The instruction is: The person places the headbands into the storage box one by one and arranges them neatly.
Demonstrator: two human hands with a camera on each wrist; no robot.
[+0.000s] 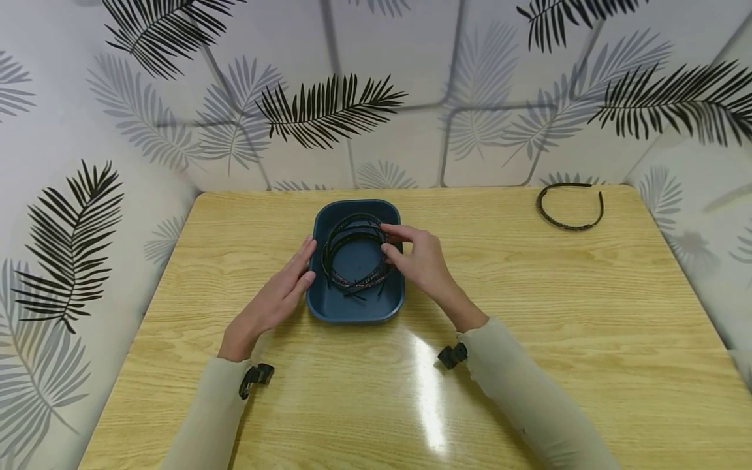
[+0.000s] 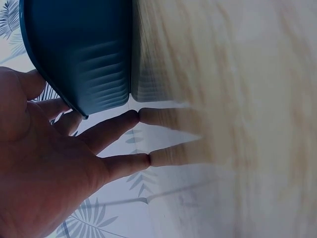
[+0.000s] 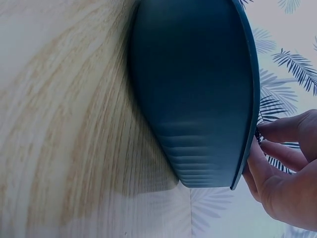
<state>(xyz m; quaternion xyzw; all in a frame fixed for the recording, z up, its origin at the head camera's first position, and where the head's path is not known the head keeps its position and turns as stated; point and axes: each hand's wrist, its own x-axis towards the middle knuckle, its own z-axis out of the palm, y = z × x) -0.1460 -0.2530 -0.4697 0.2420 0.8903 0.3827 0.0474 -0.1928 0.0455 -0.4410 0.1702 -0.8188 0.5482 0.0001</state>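
Several dark headbands (image 1: pixel 371 281) lie stacked in loops inside a blue plastic bin (image 1: pixel 355 313) on the table. With thumb and forefinger, my right hand (image 1: pixel 424 260) pinches a headband at the right side of the stack. In the right wrist view a small dark piece of that headband (image 3: pixel 257 134) shows between the fingertips, above the bin's rim; the bin wall hides the rest. My left hand (image 1: pixel 277 297) rests against the bin's left side, its fingers straight. In the left wrist view, two fingertips of the left hand (image 2: pixel 54 153) touch the glossy tabletop beside the bin.
Another dark headband (image 1: pixel 570 226) lies alone on the wooden table (image 1: pixel 517 294), at the far right near the back edge. Behind the table stands a white wall covering with leaf prints (image 1: pixel 411 143). Light glares off the tabletop in front of the bin.
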